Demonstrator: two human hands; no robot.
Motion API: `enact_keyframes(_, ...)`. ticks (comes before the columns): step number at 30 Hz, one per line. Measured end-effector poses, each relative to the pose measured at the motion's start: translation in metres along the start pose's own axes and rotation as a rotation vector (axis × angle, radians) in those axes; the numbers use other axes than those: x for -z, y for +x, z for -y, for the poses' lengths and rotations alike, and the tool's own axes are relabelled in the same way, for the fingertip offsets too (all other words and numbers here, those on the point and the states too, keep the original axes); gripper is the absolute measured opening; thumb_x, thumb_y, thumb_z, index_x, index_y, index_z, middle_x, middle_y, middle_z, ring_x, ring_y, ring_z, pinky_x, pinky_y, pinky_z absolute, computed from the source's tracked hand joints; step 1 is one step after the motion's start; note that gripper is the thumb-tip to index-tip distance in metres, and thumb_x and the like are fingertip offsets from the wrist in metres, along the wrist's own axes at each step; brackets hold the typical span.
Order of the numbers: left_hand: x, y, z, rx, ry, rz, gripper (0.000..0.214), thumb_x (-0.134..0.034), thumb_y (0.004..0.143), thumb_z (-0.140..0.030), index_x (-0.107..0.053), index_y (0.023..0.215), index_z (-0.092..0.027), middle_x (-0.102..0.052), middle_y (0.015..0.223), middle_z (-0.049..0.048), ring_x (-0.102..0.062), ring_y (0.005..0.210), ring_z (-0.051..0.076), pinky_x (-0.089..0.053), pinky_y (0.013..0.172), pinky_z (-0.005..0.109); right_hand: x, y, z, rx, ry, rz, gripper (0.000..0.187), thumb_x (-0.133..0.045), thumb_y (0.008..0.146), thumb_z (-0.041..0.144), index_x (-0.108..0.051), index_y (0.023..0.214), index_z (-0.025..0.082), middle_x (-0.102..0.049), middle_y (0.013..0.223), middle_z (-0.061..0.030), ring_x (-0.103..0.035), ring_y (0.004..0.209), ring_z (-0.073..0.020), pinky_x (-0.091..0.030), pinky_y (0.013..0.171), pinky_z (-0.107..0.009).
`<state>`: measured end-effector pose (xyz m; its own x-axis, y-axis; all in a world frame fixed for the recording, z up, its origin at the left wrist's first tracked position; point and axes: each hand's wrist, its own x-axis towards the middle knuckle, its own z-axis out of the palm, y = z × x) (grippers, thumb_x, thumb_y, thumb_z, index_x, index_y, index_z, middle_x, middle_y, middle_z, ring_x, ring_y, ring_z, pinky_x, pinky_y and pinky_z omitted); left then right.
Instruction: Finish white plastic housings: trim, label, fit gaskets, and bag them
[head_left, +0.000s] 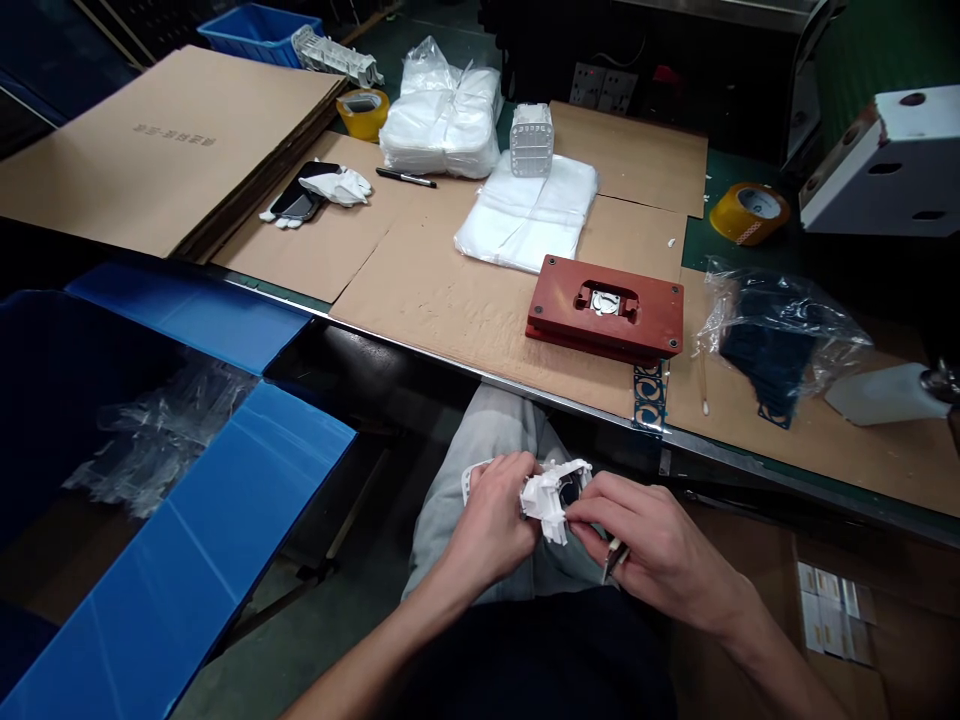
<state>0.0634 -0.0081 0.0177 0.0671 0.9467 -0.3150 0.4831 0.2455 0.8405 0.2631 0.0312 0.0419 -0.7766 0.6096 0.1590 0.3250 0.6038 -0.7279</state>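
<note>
A white moulded plastic part point(543, 503) with small tabs and a dark round piece point(570, 488) in its end is held over my lap. My left hand point(495, 515) is closed around its left side. At the right end, the thumb and forefinger of my right hand point(656, 540) press together against the part's edge. Tucked in the lower fingers of that hand is a small tool with a pale handle and dark metal point(615, 557); its exact kind is unclear.
Ahead on the cardboard-covered bench sits a red fixture block point(606, 308), with a strip of dark-blue ring pieces point(649, 398) at the edge. White bags point(525, 212), tape point(748, 212), a plastic bottle point(877, 392) and a phone point(306, 190) lie around. A blue bin point(187, 560) stands left.
</note>
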Motion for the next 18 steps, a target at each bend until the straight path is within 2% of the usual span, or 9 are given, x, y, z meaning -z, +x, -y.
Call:
enact_keyframes(2, 0.006, 0.002, -0.003, 0.023, -0.060, -0.011, 0.008, -0.057, 0.078, -0.018, -0.051, 0.078, -0.023, -0.061, 0.080, 0.0021, -0.055, 0.079, 0.022, -0.036, 0.072, 0.036, 0.008, -0.004, 0.001, -0.053, 0.089, -0.100, 0.021, -0.060, 0.096, 0.012, -0.069, 0.112, 0.020, -0.066, 0.093, -0.0046, -0.061, 0.077, -0.0147, -0.047, 0.066, -0.027)
enact_keyframes(3, 0.009, 0.003, -0.005, 0.040, -0.117, -0.022, 0.009, -0.058, 0.077, -0.018, -0.050, 0.077, -0.023, -0.059, 0.077, 0.0009, -0.054, 0.075, 0.021, -0.036, 0.068, 0.034, 0.011, -0.008, 0.000, -0.108, 0.111, -0.191, 0.021, -0.062, 0.095, 0.013, -0.070, 0.112, 0.022, -0.068, 0.094, -0.0043, -0.063, 0.080, -0.0150, -0.049, 0.068, -0.026)
enact_keyframes(5, 0.017, 0.005, -0.010, 0.082, -0.308, -0.044, 0.014, -0.061, 0.071, -0.017, -0.050, 0.079, -0.022, -0.057, 0.074, -0.0009, -0.054, 0.071, 0.018, -0.038, 0.063, 0.031, 0.015, -0.018, -0.007, -0.292, 0.100, -0.446, 0.015, -0.066, 0.094, 0.018, -0.074, 0.105, 0.024, -0.069, 0.093, -0.0034, -0.065, 0.081, -0.0158, -0.051, 0.070, -0.026)
enact_keyframes(7, 0.023, 0.007, -0.015, 0.110, -0.537, -0.076, 0.023, -0.064, 0.064, -0.016, -0.055, 0.084, -0.021, -0.061, 0.077, -0.0006, -0.058, 0.075, 0.019, -0.043, 0.066, 0.030, 0.010, -0.031, -0.019, -0.526, 0.107, -0.674, 0.013, -0.067, 0.094, 0.029, -0.076, 0.100, 0.023, -0.070, 0.088, -0.0038, -0.065, 0.076, -0.0167, -0.051, 0.064, -0.025)
enact_keyframes(9, 0.026, 0.008, -0.021, 0.145, -0.756, -0.127, 0.036, -0.067, 0.058, -0.013, -0.062, 0.092, -0.021, -0.067, 0.085, 0.0011, -0.062, 0.082, 0.022, -0.047, 0.072, 0.032, -0.003, -0.042, -0.032, -0.716, 0.218, -0.793, 0.024, -0.067, 0.094, 0.040, -0.077, 0.103, 0.020, -0.071, 0.088, -0.0064, -0.064, 0.072, -0.0179, -0.048, 0.053, -0.024)
enact_keyframes(12, 0.024, 0.009, -0.028, 0.188, -1.027, -0.193, 0.044, -0.073, 0.050, -0.008, -0.068, 0.092, -0.021, -0.070, 0.087, 0.0020, -0.064, 0.085, 0.023, -0.050, 0.076, 0.034, -0.032, -0.049, -0.041, -0.811, 0.532, -0.802, 0.043, -0.069, 0.090, 0.050, -0.072, 0.120, 0.019, -0.074, 0.113, -0.0135, -0.071, 0.088, -0.0247, -0.049, 0.048, -0.023)
enact_keyframes(15, 0.013, 0.013, -0.031, 0.181, -1.229, -0.169, 0.030, -0.077, 0.051, -0.008, -0.068, 0.078, -0.018, -0.069, 0.080, 0.0020, -0.064, 0.082, 0.020, -0.050, 0.077, 0.032, -0.055, -0.043, -0.032, -0.779, 0.897, -0.702, 0.061, -0.067, 0.088, 0.059, -0.061, 0.138, 0.026, -0.068, 0.133, -0.0147, -0.071, 0.107, -0.0308, -0.060, 0.061, -0.030)
enact_keyframes(17, 0.005, 0.019, -0.034, 0.161, -1.334, -0.143, 0.023, -0.080, 0.053, -0.010, -0.066, 0.069, -0.018, -0.067, 0.077, 0.0011, -0.063, 0.081, 0.018, -0.051, 0.079, 0.031, -0.057, -0.031, -0.022, -0.749, 1.027, -0.714, 0.062, -0.065, 0.089, 0.058, -0.057, 0.143, 0.028, -0.070, 0.131, -0.0133, -0.072, 0.107, -0.0316, -0.063, 0.069, -0.036)
enact_keyframes(18, 0.001, 0.024, -0.036, 0.147, -1.374, -0.140, 0.023, -0.081, 0.054, -0.011, -0.066, 0.068, -0.018, -0.066, 0.078, 0.0005, -0.063, 0.082, 0.018, -0.051, 0.082, 0.031, -0.052, -0.023, -0.018, -0.738, 1.044, -0.765, 0.062, -0.065, 0.090, 0.056, -0.056, 0.144, 0.028, -0.071, 0.129, -0.0124, -0.073, 0.107, -0.0313, -0.064, 0.073, -0.038)
